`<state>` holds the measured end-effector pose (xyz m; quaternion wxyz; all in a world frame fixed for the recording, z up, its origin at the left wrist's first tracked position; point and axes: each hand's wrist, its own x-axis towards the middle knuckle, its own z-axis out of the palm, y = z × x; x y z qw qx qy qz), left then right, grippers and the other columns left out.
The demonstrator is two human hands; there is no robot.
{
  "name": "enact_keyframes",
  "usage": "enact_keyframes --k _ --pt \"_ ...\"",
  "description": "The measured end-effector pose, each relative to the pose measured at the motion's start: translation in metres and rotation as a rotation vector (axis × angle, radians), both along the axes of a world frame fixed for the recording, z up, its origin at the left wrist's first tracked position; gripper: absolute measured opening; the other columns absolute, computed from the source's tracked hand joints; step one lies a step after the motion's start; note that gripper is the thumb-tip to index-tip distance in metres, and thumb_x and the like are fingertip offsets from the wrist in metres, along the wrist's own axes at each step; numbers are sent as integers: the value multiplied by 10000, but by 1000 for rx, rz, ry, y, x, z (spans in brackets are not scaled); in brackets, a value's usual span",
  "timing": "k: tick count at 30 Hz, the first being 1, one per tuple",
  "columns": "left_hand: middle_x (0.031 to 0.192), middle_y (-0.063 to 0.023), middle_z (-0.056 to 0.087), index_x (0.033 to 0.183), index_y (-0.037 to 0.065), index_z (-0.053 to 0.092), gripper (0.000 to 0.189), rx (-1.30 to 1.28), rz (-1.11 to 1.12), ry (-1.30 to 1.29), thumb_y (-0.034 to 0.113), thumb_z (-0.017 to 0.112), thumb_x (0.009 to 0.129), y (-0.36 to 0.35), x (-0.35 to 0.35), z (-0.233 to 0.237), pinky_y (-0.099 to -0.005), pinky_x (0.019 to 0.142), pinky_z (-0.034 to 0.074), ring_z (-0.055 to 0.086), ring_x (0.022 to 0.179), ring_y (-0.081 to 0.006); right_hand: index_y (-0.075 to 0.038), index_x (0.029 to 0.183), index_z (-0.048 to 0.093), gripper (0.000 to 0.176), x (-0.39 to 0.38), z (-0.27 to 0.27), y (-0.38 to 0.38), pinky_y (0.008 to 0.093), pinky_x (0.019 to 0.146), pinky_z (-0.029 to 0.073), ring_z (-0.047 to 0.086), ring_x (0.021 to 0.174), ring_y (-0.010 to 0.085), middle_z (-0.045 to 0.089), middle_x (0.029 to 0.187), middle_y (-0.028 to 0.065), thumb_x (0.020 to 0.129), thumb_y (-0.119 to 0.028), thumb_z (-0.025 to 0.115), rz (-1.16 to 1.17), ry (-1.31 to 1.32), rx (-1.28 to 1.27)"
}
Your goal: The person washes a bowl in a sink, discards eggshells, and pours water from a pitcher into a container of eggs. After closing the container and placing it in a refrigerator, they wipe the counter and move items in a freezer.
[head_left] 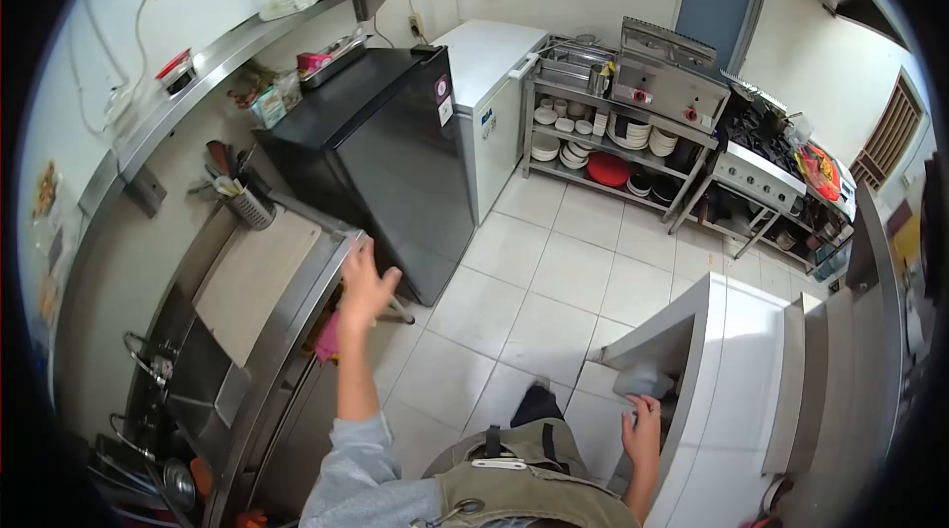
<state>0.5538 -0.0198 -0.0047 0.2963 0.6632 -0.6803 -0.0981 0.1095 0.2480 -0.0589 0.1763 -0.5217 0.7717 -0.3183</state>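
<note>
My left hand (367, 293) is raised at the front corner of the steel counter (331, 266), its fingers spread and nothing in them. On that counter lies a pale cutting board (259, 276), with a perforated steel utensil holder (252, 209) full of knives and tools at its far end. Low on the other side, my right hand (643, 429) hangs beside the white counter (736, 380), fingers loosely bent and apart. Just beyond its fingertips shows a translucent, blurred plastic thing (643, 382).
A black fridge (395, 172) and a white chest freezer (489, 63) stand ahead on the left. Shelves of stacked dishes (573, 137) and a gas stove (756, 167) line the back. White floor tiles (539, 330) run between the counters.
</note>
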Motion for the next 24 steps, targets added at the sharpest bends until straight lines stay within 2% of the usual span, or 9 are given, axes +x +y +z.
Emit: enact_keyframes --k 3,6,10,12,14,15,18,19,24 --pt "1460 -232 188 1385 10 271 737 -263 165 -61 237 645 792 -93 18 17 -485 1063 231 206 1298 -454 -39 1064 587 299 -27 -23 -53 353 768 483 539 908 322 488 1089 196 766 -29 616 44 -3 32" --pt "1472 -173 209 1391 31 272 729 -281 343 -159 251 635 798 -167 32 33 -496 1073 220 197 1310 -443 -29 1063 582 301 -62 -26 -123 353 770 487 545 895 327 491 1083 198 763 -26 619 10 9 79" --pt "1454 -138 257 1382 54 305 682 -57 543 -114 274 624 821 -239 30 48 -479 1080 227 220 1307 -420 -39 1081 572 304 -118 -4 -243 364 751 496 567 855 317 494 1101 199 779 -40 613 23 111 43" --pt "1424 -132 309 1367 60 335 647 28 648 -136 279 622 829 -269 30 46 -473 1079 235 248 1295 -411 -64 1082 576 288 -138 15 -314 395 787 470 553 952 354 473 1153 208 796 -52 600 26 118 78" --pt "1313 -129 411 1295 66 424 529 3 768 -296 269 613 845 -284 24 38 -474 1063 269 308 1252 -386 -65 1089 574 286 -152 27 -384 401 790 471 552 966 353 469 1169 205 803 -53 591 100 199 -3" --pt "1129 -138 505 1141 39 526 359 -228 848 -369 234 609 851 -287 19 31 -452 981 353 414 1142 -352 -58 1097 568 284 -148 49 -418 403 793 473 554 956 345 472 1169 203 813 -56 584 138 202 18" --pt "1017 -150 541 1026 14 560 268 -342 798 -96 208 613 848 -291 30 26 -418 880 404 485 1032 -343 -60 1100 564 279 -130 76 -518 407 799 474 555 949 355 473 1168 206 822 -70 583 311 150 -51" --pt "918 -149 553 922 -4 570 233 -478 811 -163 192 643 820 -293 23 27 -407 798 410 515 922 -342 -61 1097 562 269 -123 73 -551 410 792 475 563 925 351 475 1169 207 829 -75 579 406 176 -73" --pt "847 -128 568 819 -1 578 239 -466 924 -8 190 702 744 -281 -52 47 -382 733 411 526 843 -309 -59 1096 564 287 -66 52 -712 391 787 481 566 898 327 480 1148 201 811 -67 600 772 184 -75"
